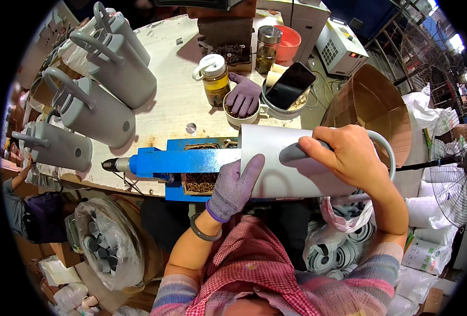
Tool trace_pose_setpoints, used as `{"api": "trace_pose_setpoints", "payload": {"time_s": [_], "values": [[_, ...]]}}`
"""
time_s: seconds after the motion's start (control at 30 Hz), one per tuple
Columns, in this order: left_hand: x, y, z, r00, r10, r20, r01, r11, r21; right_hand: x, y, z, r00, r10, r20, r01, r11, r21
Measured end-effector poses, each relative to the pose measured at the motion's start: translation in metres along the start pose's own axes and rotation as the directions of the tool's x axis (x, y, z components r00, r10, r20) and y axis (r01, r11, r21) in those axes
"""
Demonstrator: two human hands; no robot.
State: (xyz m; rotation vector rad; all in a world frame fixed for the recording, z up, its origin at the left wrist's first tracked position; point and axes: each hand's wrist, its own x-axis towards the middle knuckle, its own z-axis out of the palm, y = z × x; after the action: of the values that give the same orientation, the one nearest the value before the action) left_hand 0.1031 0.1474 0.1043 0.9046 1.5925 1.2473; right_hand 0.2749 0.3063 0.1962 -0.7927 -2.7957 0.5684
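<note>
A light grey plastic can (297, 176) lies on its side, its open end slipped over the metal tip of a blue fixture arm (186, 160). A curved grey loop handle (387, 150) shows at its right end. My left hand (232, 184), in a grey and purple glove, closes on the can's open rim with the thumb on the outer wall. My bare right hand (349, 152) is closed over a darker grey, rounded oblong part (292, 152) against the can's upper side. Its lower fingers are partly hidden.
Several grey cans with loop handles (99, 113) stand at the left. Small metal parts (202, 184) fill a tray under the arm. A glove (243, 97), a jar (215, 84) and a phone (291, 84) sit beyond. Bags of grey parts (104, 247) are below; a fan (449, 168) stands right.
</note>
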Motion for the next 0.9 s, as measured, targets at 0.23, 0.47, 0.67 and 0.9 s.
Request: {"api": "trace_pose_setpoints", "payload": {"time_s": [0.23, 0.47, 0.67, 0.9], "values": [[0.002, 0.0, -0.002, 0.996, -0.066, 0.06, 0.065, 0.998, 0.012, 0.004, 0.004, 0.001, 1.0, -0.003, 0.021, 0.003, 0.999, -0.035], [0.003, -0.01, -0.001, 0.989, 0.127, 0.081, -0.128, 0.992, 0.005, 0.006, 0.011, 0.005, 0.991, -0.105, 0.081, 0.114, 0.986, -0.118], [0.002, -0.025, -0.002, 0.984, 0.158, 0.088, -0.161, 0.986, 0.032, 0.007, 0.002, 0.0, 0.986, -0.047, 0.157, 0.068, 0.989, -0.131], [0.006, -0.023, 0.003, 0.976, 0.207, 0.072, -0.206, 0.978, -0.022, 0.005, 0.004, 0.002, 0.989, -0.036, 0.143, 0.058, 0.986, -0.156]]}}
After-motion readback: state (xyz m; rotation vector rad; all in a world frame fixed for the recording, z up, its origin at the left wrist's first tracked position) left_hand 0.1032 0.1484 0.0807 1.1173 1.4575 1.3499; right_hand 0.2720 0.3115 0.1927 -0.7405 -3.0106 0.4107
